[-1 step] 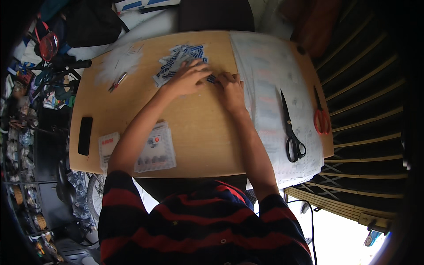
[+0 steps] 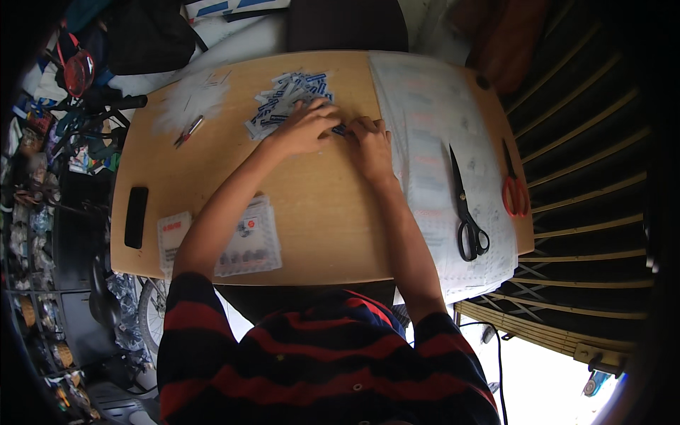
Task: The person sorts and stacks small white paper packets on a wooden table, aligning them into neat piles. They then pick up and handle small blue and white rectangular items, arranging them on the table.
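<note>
Near the far middle of the table lies a loose pile of small blue-and-white strips (image 2: 283, 99). My left hand (image 2: 306, 127) is at the pile's near right side, its fingers curved and apart, partly covering the strips. Just right of it, my right hand (image 2: 370, 145) has its fingers bent and closed at the end of one small blue-and-white strip (image 2: 339, 129). This strip lies between both hands, and its right end is hidden by the right fingers. Whether the left thumb touches it I cannot tell.
White translucent sheets (image 2: 432, 191) cover the table's right side, with black-handled scissors (image 2: 464, 219) on them. Red-handled scissors (image 2: 515, 191) lie by the right edge. A black phone-like slab (image 2: 137, 217), printed plastic packets (image 2: 258, 244), a small cutter-like tool (image 2: 189, 132) and clear film (image 2: 188, 106) lie leftward.
My left hand has shifted very slightly, its fingers a little lower over the pile. The right hand stays in place.
</note>
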`<state>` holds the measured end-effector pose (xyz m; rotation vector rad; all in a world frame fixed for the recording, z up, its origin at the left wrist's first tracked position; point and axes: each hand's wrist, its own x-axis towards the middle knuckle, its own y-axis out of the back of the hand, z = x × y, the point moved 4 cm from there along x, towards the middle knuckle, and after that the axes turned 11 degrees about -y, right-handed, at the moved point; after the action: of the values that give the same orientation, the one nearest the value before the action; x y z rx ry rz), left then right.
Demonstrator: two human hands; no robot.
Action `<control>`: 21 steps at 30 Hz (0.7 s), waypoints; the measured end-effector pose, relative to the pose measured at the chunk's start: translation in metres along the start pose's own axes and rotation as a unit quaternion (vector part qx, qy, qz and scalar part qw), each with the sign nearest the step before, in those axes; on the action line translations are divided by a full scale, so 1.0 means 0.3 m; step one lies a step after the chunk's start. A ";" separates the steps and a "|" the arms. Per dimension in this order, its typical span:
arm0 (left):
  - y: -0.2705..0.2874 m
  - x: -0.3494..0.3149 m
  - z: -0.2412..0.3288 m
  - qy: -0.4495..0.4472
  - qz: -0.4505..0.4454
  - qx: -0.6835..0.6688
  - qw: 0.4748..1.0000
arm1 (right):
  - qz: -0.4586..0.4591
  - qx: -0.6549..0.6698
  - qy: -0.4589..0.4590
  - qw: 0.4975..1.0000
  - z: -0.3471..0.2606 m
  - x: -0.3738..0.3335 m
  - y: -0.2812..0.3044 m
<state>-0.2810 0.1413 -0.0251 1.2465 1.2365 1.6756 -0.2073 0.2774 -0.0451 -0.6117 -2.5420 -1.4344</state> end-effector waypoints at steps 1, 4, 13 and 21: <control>-0.007 0.007 0.016 0.004 -0.015 0.015 1.000 | -0.005 0.011 -0.003 1.000 0.010 0.005 -0.001; 0.009 0.022 0.051 -0.039 -0.012 0.020 0.999 | -0.013 0.030 -0.012 0.999 0.026 0.008 -0.001; 0.019 -0.088 0.089 0.032 0.140 0.045 0.989 | -0.156 -0.043 -0.042 0.986 -0.040 -0.040 0.029; 0.037 -0.201 -0.099 0.121 0.110 0.004 0.986 | -0.108 -0.008 0.017 0.994 -0.066 -0.072 0.033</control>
<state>-0.2917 0.0747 -0.0342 1.2500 1.2838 2.0338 -0.1847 0.2592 -0.0340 -0.3184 -2.6393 -1.5193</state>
